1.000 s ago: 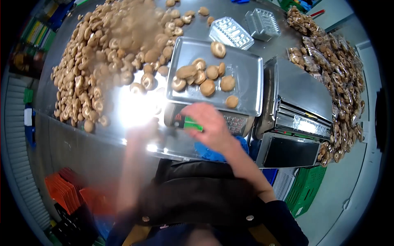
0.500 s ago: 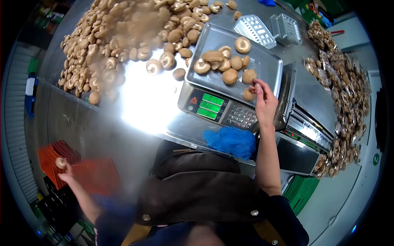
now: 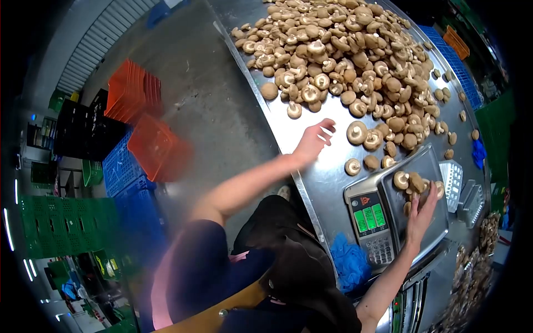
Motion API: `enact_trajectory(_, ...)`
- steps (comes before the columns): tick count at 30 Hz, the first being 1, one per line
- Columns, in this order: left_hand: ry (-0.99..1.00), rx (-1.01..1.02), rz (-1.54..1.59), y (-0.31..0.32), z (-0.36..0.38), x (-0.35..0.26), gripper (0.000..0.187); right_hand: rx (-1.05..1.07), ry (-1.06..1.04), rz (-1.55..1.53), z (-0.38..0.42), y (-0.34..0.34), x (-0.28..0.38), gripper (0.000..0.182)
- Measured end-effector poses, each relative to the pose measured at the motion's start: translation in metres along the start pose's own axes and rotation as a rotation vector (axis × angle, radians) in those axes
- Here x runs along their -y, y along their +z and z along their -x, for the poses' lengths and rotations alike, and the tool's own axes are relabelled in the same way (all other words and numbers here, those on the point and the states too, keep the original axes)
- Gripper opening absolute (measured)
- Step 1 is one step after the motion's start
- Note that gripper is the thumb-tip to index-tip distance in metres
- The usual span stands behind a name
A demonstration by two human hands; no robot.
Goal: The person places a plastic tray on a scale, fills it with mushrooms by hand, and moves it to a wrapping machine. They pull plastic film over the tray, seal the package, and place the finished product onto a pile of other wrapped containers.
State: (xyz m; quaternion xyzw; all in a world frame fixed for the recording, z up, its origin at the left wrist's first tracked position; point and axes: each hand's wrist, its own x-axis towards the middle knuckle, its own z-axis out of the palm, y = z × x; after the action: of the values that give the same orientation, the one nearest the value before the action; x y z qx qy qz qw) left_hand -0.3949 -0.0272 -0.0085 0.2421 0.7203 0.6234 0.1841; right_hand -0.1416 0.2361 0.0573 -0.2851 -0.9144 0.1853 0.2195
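Observation:
My left hand [image 3: 315,143] is over the near edge of the metal table, short of the heap of brown mushrooms [image 3: 355,50]. Its fingers are apart and hold nothing. Several loose mushrooms [image 3: 356,133] lie just beyond it, some stem up. My right hand [image 3: 421,215] reaches over the tray [image 3: 438,225] of a weighing scale, fingers stretched out against a small group of mushrooms [image 3: 415,182]. Part of that group is hidden behind the hand. Green digits glow on the scale's display [image 3: 369,218].
Clear plastic punnets [image 3: 451,183] stand beyond the scale. A crumpled blue plastic bundle [image 3: 350,262] lies at the table's front edge. Orange-red crates [image 3: 152,147] sit on blue crates [image 3: 125,164] at left. Packed mushrooms [image 3: 469,283] are piled at lower right.
The view has swung left. My left hand has come from beside the orange-red crates to the table, and the mushroom it held is gone from it. My right hand has reached further over the tray.

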Motion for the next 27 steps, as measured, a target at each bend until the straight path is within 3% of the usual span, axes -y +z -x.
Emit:
enact_trajectory(3, 0.279, 0.202, -0.073, 0.072, 0.017, -0.07, 0.038, 0.105, -0.008, 0.037, -0.006, 0.003, -0.009, 0.047)
enact_trajectory(6, 0.702, 0.19, -0.18, 0.119, 0.015, -0.082, 0.044, 0.101, 0.038, -0.064, -0.012, -0.004, -0.003, 0.044)
enact_trajectory(10, 0.543, 0.333, -0.415, 0.151, 0.016, -0.093, 0.064, -0.007, -0.088, 0.025, -0.015, -0.003, -0.005, 0.044)
enact_trajectory(14, 0.504, 0.471, -0.518, 0.167, 0.013, -0.089, 0.069, -0.1, 0.209, -0.165, 0.0, -0.031, 0.005, 0.042)
enact_trajectory(17, 0.536, 0.533, -0.512, 0.179, 0.012, -0.086, 0.066, -0.29, 0.312, -0.268, 0.025, -0.049, -0.012, 0.048)
enact_trajectory(22, 0.564, 0.501, -0.497, 0.193, 0.007, -0.069, 0.058, -0.007, 0.181, -0.01, 0.052, -0.042, -0.03, 0.063)
enact_trajectory(25, 0.515, 0.507, -0.454, 0.186, 0.01, -0.08, 0.06, -0.006, 0.211, -0.028, 0.057, -0.037, -0.026, 0.063)
enact_trajectory(27, 0.595, 0.39, -0.439, 0.174, 0.001, -0.06, 0.06, -0.105, 0.256, -0.096, 0.056, -0.041, -0.024, 0.059)
